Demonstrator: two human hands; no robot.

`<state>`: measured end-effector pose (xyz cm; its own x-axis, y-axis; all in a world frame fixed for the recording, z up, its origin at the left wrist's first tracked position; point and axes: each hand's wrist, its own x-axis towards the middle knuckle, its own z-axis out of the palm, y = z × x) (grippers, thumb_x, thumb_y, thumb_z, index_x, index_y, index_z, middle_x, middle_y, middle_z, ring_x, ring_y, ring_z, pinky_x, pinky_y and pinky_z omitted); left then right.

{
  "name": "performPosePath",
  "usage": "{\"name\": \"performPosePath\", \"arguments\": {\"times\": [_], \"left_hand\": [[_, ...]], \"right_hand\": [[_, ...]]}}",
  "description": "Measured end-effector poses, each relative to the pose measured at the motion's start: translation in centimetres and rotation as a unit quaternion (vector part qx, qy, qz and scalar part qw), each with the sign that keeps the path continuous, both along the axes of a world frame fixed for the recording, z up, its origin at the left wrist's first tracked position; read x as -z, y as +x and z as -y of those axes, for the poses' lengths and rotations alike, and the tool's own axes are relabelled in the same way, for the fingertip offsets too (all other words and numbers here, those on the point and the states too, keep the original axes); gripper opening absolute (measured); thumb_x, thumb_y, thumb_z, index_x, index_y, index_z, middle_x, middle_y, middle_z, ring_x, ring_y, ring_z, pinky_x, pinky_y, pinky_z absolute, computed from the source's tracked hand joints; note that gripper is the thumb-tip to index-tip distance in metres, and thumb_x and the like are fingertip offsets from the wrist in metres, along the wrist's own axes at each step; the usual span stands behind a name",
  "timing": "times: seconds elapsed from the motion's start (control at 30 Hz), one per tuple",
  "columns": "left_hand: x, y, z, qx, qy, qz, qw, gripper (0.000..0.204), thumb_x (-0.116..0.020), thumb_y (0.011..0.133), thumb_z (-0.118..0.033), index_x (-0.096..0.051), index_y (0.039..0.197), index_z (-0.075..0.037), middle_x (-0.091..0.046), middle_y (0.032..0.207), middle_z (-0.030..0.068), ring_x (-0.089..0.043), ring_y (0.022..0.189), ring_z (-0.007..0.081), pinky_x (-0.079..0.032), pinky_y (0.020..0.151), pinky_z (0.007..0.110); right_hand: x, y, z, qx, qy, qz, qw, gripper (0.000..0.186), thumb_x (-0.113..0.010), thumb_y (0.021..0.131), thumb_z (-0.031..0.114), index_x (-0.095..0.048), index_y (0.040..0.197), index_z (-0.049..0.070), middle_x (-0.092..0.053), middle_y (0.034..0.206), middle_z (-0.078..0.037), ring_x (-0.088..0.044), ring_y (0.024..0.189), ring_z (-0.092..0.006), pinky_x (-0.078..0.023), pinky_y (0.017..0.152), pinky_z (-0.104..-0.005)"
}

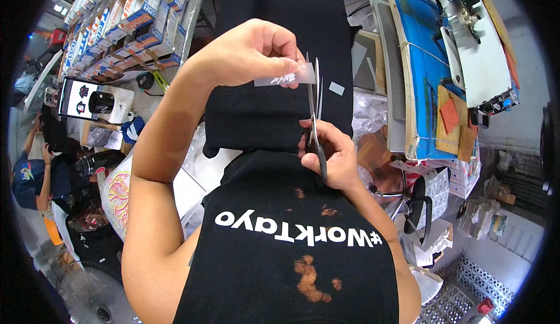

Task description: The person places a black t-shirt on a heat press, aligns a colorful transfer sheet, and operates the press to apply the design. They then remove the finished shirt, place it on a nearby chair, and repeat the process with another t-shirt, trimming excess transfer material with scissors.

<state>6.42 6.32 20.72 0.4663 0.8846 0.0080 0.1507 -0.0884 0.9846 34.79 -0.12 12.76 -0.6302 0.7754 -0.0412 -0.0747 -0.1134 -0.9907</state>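
My left hand (256,53) pinches a translucent strip (266,81) with white lettering above a black cloth surface (280,15). My right hand (332,155) grips scissors (317,149) by the black handles, fingers curled through or round them. The long blades point away from me and stand slightly apart at the strip's right end; whether they touch it I cannot tell. A small pale rectangle (336,88) lies on the black cloth to the right of the blades.
Stacked boxes (134,15) line the upper left, near a screen (81,96). Another person (32,181) works at the far left. A blue board (408,38) and machine (461,15) stand at the right, above a chair (417,213) and plastic bags (367,114).
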Motion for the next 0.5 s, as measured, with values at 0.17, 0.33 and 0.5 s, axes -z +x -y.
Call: {"name": "performPosePath", "arguments": {"times": [0.17,0.33,0.5], "left_hand": [[0.0,-0.1,-0.1,-0.029,0.009,-0.021,0.999,0.02,-0.073,0.09,-0.021,-0.073,0.092,0.0,-0.074,0.085,0.0081,-0.068,0.076,0.0108,-0.051,0.069,0.025],[0.3,-0.3,-0.8,-0.033,0.03,-0.046,0.998,0.022,-0.073,0.089,-0.023,-0.073,0.092,-0.001,-0.074,0.082,0.0086,-0.068,0.073,0.011,-0.05,0.066,0.025],[0.3,0.1,-1.1,-0.03,0.038,-0.026,0.999,0.022,-0.072,0.092,-0.023,-0.072,0.093,-0.001,-0.073,0.081,0.0091,-0.069,0.071,0.0119,-0.053,0.065,0.026]], "right_hand": [[0.0,-0.1,0.0,-0.017,0.019,0.016,1.0,0.064,-0.089,0.082,0.024,-0.06,0.133,0.0,-0.065,0.09,-0.003,-0.062,0.079,-0.0088,-0.052,0.07,-0.0246],[0.0,-0.4,-0.7,0.002,-0.015,0.023,1.0,0.057,-0.091,0.08,0.023,-0.066,0.127,0.001,-0.064,0.084,0.002,-0.059,0.075,-0.0043,-0.049,0.065,-0.0214],[0.0,-0.7,-0.9,0.015,0.015,0.058,0.998,0.055,-0.091,0.079,0.023,-0.067,0.125,0.003,-0.063,0.082,0.002,-0.059,0.073,-0.0046,-0.048,0.063,-0.0212]]}}
